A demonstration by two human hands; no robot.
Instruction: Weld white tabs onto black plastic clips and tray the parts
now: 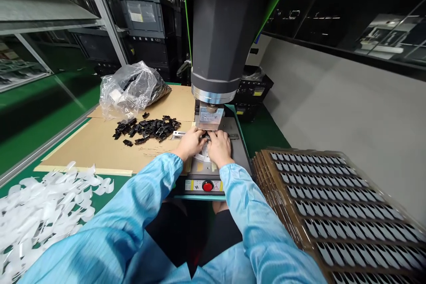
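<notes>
Both hands meet at the fixture under the metal horn (210, 117) of a dark press machine (216, 31). My left hand (190, 143) has its fingers curled in from the left, against a small black part (205, 135). From the right, my right hand (219, 145) presses its fingertips on the same spot. The part is mostly hidden by my fingers, so its shape is unclear. Below the fingers a white curved piece (202, 155) lies on the grey machine base (208, 168).
Black plastic parts (149, 128) lie heaped on cardboard (89, 148), near a clear plastic bag (133, 88). White curved pieces (46, 208) are piled at left. Stacked brown trays (299, 204) holding grey pieces stand at right. A red button (207, 185) sits on the machine's front.
</notes>
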